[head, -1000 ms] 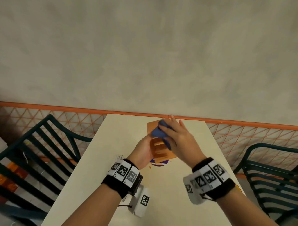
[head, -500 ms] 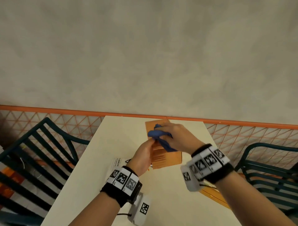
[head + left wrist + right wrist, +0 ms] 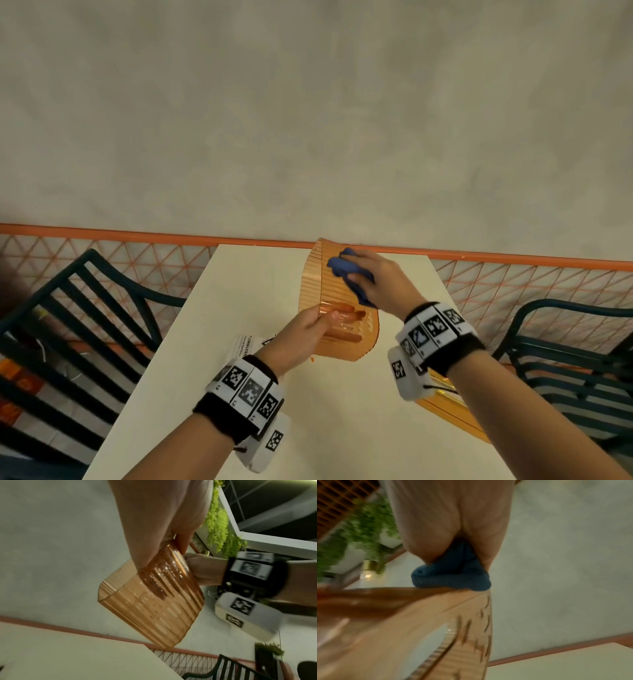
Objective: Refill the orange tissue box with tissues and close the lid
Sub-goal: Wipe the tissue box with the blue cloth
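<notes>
The translucent orange ribbed tissue box (image 3: 327,287) is held tilted above the cream table (image 3: 246,284). My left hand (image 3: 308,329) grips its near end, fingers showing through the plastic; the left wrist view shows the same hold on the box (image 3: 154,608). My right hand (image 3: 380,281) holds a bunched blue cloth (image 3: 342,267) and presses it on the box's upper face near the far end. In the right wrist view the cloth (image 3: 452,574) sits on the box (image 3: 419,622) edge. A white tissue packet (image 3: 248,344) lies under my left wrist, mostly hidden.
A second orange ribbed piece (image 3: 452,414) lies at the table's right edge, partly under my right wrist. Dark green slatted chairs stand left (image 3: 68,318) and right (image 3: 565,359). An orange railing (image 3: 137,236) with mesh runs behind the table.
The box has been raised and turned so a longer face shows. My right hand has slid the blue cloth along it towards the far end.
</notes>
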